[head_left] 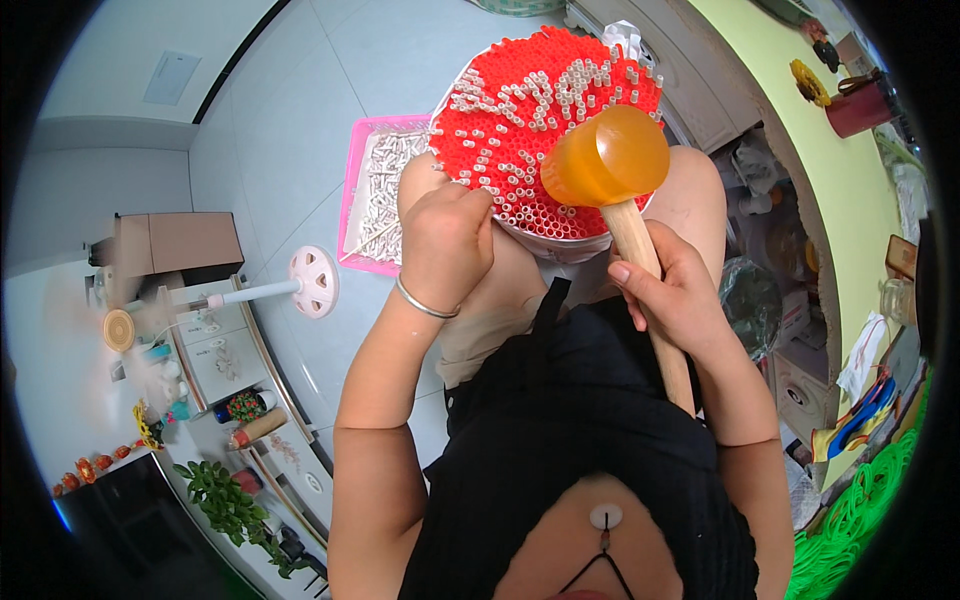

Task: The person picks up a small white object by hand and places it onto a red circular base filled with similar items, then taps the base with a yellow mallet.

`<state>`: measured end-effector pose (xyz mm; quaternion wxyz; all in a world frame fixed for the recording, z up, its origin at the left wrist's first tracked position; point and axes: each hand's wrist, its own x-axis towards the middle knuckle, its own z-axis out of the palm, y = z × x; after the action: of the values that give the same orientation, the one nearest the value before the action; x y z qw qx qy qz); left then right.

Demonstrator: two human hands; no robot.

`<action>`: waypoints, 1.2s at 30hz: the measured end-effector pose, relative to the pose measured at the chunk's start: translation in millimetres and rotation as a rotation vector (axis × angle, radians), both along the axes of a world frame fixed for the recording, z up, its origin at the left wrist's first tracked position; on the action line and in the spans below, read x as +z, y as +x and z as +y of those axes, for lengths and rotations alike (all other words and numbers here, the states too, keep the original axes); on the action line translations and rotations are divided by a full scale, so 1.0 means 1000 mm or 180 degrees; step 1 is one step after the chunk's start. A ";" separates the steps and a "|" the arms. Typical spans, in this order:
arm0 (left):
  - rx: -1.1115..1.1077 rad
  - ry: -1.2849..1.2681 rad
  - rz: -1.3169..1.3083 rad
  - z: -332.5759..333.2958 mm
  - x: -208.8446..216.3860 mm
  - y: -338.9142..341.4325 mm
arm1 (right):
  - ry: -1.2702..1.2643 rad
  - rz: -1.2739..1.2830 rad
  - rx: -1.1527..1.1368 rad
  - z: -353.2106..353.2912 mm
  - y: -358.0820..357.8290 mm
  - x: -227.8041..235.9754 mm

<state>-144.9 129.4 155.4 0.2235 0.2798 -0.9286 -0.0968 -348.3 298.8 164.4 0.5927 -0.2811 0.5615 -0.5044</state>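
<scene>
A round, tightly packed bundle of red tubes [478,133] stands between my knees, with short white tubes poking up out of many of them. At its near left edge is my left hand [445,235], closed, with its fingertips by the red tubes; what they pinch, if anything, is hidden. My right hand [678,285] is wrapped around the wooden handle of a mallet [600,160]. The mallet's translucent amber head is over the right part of the bundle and hides some tubes beneath it.
Left of the bundle, a pink basket [352,195] holds many loose white tubes [388,178]. A white fan-like stand with a round base [314,282] is farther left. On the right runs a pale green counter [845,200], with green cord [860,520] piled near me.
</scene>
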 end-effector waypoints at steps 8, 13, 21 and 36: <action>-0.0166 -0.0017 -0.0125 -0.005 -0.003 -0.002 | -0.0020 0.0068 -0.0024 0.000 0.003 0.002; -0.0143 0.0054 0.0005 -0.005 -0.007 -0.002 | -0.0002 0.0092 0.0101 -0.001 0.004 0.004; 0.0309 0.0639 0.0631 0.005 -0.016 0.006 | -0.0123 0.0487 0.0446 -0.007 0.016 0.033; 0.2469 0.1139 -0.0683 -0.108 -0.189 0.161 | -0.0411 0.3077 0.1065 -0.047 0.045 0.036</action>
<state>15.8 21.8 -33.7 0.0936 0.6505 -0.7414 -0.1354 -303.0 251.6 200.4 0.3195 -0.6041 0.6863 -0.2488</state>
